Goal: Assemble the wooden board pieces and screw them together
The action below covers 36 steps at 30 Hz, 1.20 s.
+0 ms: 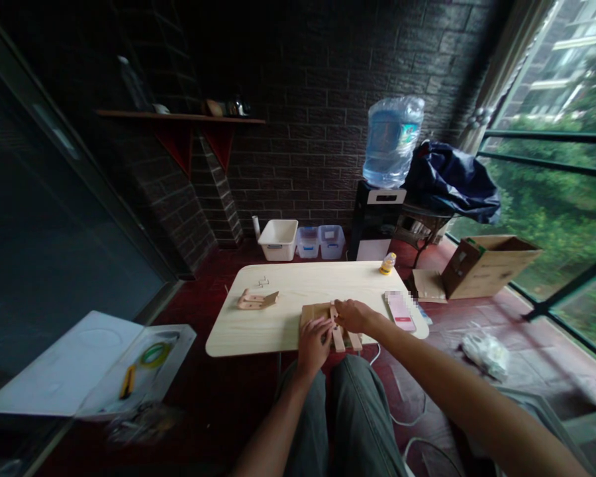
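At the table's front edge, my left hand [315, 341] bends its fingers against the left side of a narrow wooden strip [338, 339]. My right hand [353, 315] is closed over the far part of the same strip, fingers curled together; anything small between them is hidden. Beside it lies a second wooden strip [354, 341]. Under the hands is a flat brown board [308, 313], partly covered by them. Farther left on the table stands a small wooden assembly [255, 301] with an angled end piece. Behind that are small bent metal pieces [263, 282].
The pale table [288, 281] also bears a yellow-capped bottle [388, 264] and a phone [401, 311]. An opened white case [149, 371] with yellow tools sits left. Bins [278, 242] and a water dispenser [377, 218] stand behind; a cardboard box [487, 265] is at right.
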### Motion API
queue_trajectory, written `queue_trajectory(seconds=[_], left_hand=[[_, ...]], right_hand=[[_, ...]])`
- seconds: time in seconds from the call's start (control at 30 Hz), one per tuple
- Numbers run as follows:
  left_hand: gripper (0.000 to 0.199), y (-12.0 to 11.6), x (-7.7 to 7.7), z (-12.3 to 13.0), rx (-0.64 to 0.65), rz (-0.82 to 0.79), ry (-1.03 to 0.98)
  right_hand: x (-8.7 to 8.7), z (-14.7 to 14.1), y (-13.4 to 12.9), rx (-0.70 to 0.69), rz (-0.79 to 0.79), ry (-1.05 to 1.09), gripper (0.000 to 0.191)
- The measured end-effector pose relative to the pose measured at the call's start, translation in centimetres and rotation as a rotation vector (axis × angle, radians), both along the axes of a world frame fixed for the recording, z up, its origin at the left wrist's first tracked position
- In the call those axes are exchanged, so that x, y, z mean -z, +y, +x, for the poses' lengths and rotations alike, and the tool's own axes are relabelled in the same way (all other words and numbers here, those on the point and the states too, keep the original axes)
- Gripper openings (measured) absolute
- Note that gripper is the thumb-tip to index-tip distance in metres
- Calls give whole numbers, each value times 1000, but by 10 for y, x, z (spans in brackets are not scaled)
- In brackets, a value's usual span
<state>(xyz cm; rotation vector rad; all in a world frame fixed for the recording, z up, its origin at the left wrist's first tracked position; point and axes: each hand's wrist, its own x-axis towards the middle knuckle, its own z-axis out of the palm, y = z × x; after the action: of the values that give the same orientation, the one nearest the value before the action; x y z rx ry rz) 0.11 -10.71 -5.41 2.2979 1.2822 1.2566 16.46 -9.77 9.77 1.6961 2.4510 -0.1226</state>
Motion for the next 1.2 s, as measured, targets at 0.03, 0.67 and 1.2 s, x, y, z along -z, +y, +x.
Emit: queue_trajectory(seconds=[0.03, 0.67, 1.2], left_hand=[[26, -1, 0, 0, -7, 0, -1], [28, 4, 5, 1, 2, -31, 3], [27, 3, 4, 1, -7, -21, 39]], right_hand=[[-2, -1, -2, -11, -13, 7, 43], [13, 4, 6, 28, -53, 8, 33], [3, 10, -1, -101, -9, 73, 27]])
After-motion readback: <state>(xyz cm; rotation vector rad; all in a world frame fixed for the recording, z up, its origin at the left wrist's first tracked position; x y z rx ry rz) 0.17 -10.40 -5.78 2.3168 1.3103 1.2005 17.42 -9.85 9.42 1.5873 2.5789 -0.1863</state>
